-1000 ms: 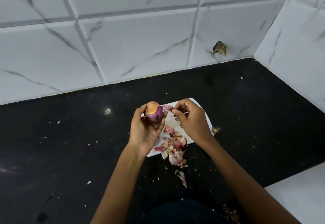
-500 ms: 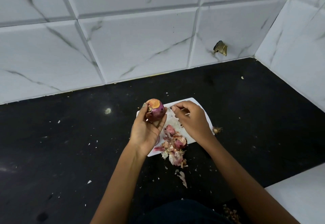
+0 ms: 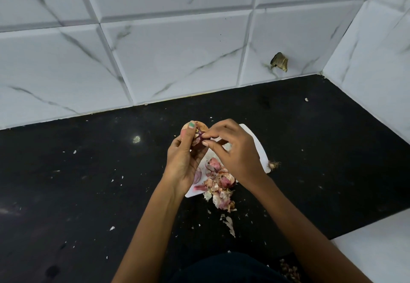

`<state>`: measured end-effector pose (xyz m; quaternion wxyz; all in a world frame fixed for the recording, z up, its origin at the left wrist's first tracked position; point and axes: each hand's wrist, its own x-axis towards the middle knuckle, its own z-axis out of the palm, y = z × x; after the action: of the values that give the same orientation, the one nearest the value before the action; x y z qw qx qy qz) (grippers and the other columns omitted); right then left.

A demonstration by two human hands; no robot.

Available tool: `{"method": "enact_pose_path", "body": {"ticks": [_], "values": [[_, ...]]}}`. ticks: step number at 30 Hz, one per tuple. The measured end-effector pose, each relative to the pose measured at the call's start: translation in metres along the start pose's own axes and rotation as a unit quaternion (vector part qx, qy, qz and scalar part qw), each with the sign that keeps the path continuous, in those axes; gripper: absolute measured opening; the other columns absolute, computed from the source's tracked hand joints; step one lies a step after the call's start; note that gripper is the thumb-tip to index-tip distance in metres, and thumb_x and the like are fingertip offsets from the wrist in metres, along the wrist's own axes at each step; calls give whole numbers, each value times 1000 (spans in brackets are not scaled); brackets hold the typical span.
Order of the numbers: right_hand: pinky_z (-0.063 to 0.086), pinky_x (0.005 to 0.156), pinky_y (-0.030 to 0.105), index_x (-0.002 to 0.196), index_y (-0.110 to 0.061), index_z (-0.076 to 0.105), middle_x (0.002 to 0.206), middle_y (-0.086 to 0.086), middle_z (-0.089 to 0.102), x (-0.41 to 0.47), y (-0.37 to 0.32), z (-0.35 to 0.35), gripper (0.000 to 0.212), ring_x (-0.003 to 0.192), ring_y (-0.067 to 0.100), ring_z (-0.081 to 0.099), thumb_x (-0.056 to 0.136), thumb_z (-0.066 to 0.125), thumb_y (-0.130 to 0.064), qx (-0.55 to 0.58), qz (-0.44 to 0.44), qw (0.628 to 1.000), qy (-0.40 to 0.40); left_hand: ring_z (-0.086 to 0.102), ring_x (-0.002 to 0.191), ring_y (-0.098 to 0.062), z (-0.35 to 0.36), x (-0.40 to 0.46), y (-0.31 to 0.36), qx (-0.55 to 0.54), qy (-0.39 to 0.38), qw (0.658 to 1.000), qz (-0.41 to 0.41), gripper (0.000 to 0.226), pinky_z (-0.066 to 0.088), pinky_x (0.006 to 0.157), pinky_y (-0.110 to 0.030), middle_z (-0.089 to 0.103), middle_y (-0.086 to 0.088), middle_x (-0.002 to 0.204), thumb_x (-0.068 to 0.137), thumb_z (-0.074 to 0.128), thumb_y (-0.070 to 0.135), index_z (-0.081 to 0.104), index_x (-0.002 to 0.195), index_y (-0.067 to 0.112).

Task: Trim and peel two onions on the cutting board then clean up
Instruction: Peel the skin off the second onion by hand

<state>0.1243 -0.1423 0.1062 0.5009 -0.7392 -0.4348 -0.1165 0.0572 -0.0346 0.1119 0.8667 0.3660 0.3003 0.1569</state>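
My left hand (image 3: 183,160) grips a red onion (image 3: 198,136) above the far end of the white cutting board (image 3: 260,152); the fingers and thumb hide most of the bulb. My right hand (image 3: 235,151) has come up against it, and its thumb and forefinger pinch a bit of the onion's skin near the top. A second onion (image 3: 225,180), purple and partly peeled, lies among a heap of onion peels (image 3: 218,191) on the near end of the board. No knife shows in the frame.
The board lies on a black counter (image 3: 88,182) strewn with small skin flakes. A cut root end (image 3: 274,164) sits just right of the board. White marble-look tile walls (image 3: 177,56) close the back and right. A white surface (image 3: 377,251) begins at near right.
My right hand moved left from over the board to the onion and took hold of its skin. My left hand turned the onion, so its fingers now cover most of it.
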Motion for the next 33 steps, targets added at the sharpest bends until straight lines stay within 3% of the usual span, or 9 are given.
{"method": "enact_pose_path", "body": {"ticks": [4, 6, 8, 11, 16, 25, 28, 30, 33], "values": [[54, 69, 25, 90, -8, 72, 90, 3, 63, 1, -1, -2, 9, 82, 10, 61, 83, 69, -13, 11, 20, 1000, -13, 70, 86, -17, -3, 2, -2, 17, 5, 1000, 2, 69, 59, 75, -26, 68, -12, 99, 80, 68, 35, 48, 134, -5], [53, 68, 27, 89, -9, 69, 91, 2, 60, 2, -1, -2, 8, 82, 10, 59, 85, 65, -15, -5, 29, 999, -32, 70, 83, -14, -3, 3, -4, 27, 2, 1000, 5, 76, 58, 75, -26, 69, -9, 94, 72, 70, 39, 50, 132, -3], [52, 68, 29, 91, -10, 64, 93, 0, 56, 3, 0, -1, 9, 85, 12, 56, 89, 59, -17, -33, 33, 997, -60, 70, 81, -13, -4, 4, -5, 31, -8, 1000, 1, 61, 58, 75, -25, 69, -8, 91, 77, 69, 39, 58, 121, 0], [43, 71, 17, 95, -9, 59, 96, -5, 48, 0, 3, 2, 11, 87, 8, 49, 93, 52, -17, -29, 47, 995, -89, 70, 78, -11, -4, 4, -5, 9, -21, 999, -32, 41, 57, 71, -23, 72, -7, 89, 89, 61, 43, 66, 106, 6], [38, 74, 9, 95, -10, 54, 96, 0, 49, -11, 11, -1, 3, 87, 2, 48, 94, 52, -7, 24, 103, 989, -99, 67, 68, -10, -8, 5, 1, -72, -16, 993, -91, 56, 56, 60, -19, 71, -8, 84, 91, 56, 51, 60, 121, 4], [40, 70, 10, 92, -14, 55, 90, -3, 57, -24, 38, -2, 6, 83, 10, 55, 93, 57, -9, -32, 203, 971, -126, 73, 88, -12, -13, 5, 5, -81, -47, 986, -137, 52, 50, 82, -31, 74, 0, 106, 97, 37, 59, 64, 106, 15], [48, 69, 18, 86, -17, 59, 81, -6, 61, -23, 38, -2, 13, 76, 7, 61, 87, 64, -6, -17, 211, 971, -112, 73, 90, -12, -12, 4, 4, -66, -40, 988, -131, 53, 51, 77, -28, 74, -1, 108, 96, 42, 57, 60, 119, 14], [47, 68, 12, 87, -16, 61, 79, -11, 61, -20, 32, -2, 14, 75, 4, 61, 85, 66, -3, -8, 201, 975, -90, 72, 91, -12, -11, 4, 2, -55, -27, 990, -125, 51, 52, 72, -25, 74, -4, 107, 94, 49, 54, 57, 125, 13], [46, 67, 10, 92, -11, 64, 85, -8, 64, -12, 20, -4, 10, 80, 4, 61, 86, 64, -3, 25, 168, 984, -54, 71, 94, -17, -10, 5, 0, -38, -8, 993, -114, 51, 53, 80, -26, 70, -14, 115, 91, 58, 45, 55, 128, 10]]}}
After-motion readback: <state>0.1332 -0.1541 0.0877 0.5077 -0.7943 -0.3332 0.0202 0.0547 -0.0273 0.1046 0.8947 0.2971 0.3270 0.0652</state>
